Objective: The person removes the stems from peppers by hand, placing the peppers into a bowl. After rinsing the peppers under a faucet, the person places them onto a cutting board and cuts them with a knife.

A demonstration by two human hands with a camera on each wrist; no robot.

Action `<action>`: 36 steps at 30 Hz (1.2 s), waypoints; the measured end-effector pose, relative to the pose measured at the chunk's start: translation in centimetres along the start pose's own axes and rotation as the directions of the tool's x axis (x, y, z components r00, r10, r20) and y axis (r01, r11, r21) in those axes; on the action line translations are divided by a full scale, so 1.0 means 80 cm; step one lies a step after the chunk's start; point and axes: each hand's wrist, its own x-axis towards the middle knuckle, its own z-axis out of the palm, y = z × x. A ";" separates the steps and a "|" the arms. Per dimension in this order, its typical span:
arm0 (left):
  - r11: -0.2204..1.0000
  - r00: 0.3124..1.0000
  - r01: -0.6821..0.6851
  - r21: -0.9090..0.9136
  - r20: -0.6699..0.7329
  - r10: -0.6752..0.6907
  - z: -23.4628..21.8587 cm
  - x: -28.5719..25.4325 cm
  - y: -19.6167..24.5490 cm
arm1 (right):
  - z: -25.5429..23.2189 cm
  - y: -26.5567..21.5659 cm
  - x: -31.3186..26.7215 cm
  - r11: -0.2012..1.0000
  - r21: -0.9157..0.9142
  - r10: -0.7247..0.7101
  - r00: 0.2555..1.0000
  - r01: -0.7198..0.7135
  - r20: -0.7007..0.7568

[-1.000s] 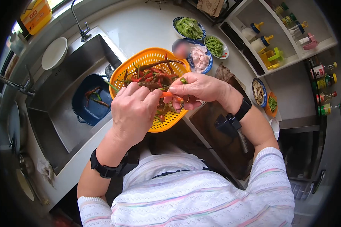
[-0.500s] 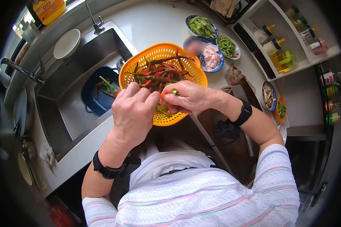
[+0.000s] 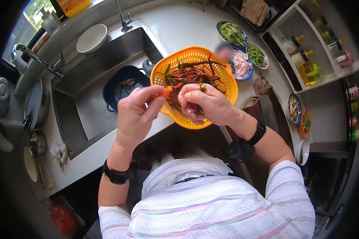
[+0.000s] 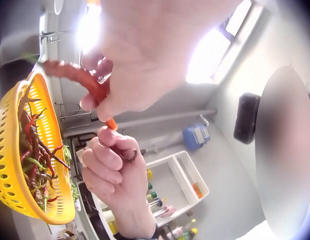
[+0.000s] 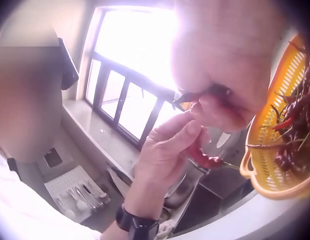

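My left hand [image 3: 135,113] pinches a red chili pepper [image 4: 77,75] between thumb and fingers, its orange-red end [image 3: 166,91] poking out toward the other hand. In the right wrist view this chili pepper [image 5: 205,160] trails a thin stem. My right hand [image 3: 211,104] is close by, fingers curled round chili bits with a green stub [image 3: 202,87] showing above the thumb; most of what it grips is hidden in the palm. Under and beyond both hands, a yellow-orange colander [image 3: 232,89] holds many red and dark chili peppers [image 3: 193,73].
Left of the colander, a dark blue basin [image 3: 109,89] with a few chilies stands in the steel sink [image 3: 79,123]. Bowls of sliced greens [image 3: 232,34], chopped green pieces [image 3: 256,55] and pale pink slices [image 3: 240,65] stand at the back right. A white bowl [image 3: 91,38] sits behind the sink.
The hands, close together over one chili before, have drawn apart a little, the left one moving away with the red chili. The head view has shifted, so the surroundings sit further right.
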 end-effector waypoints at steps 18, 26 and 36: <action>0.638 0.964 0.220 -0.738 0.064 -0.258 -0.147 -0.024 -0.117 | 0.124 0.060 0.114 0.890 -0.211 0.440 0.882 -0.404 0.167; 0.693 0.919 0.394 -0.603 0.273 -0.285 -0.166 -0.015 -0.124 | 0.119 0.083 0.124 0.895 -0.349 0.280 0.959 -0.277 -0.044; 0.996 0.987 -0.074 0.054 0.145 0.066 -0.125 -0.021 -0.057 | 0.112 0.113 0.127 0.825 -0.503 0.133 0.954 -0.256 -0.267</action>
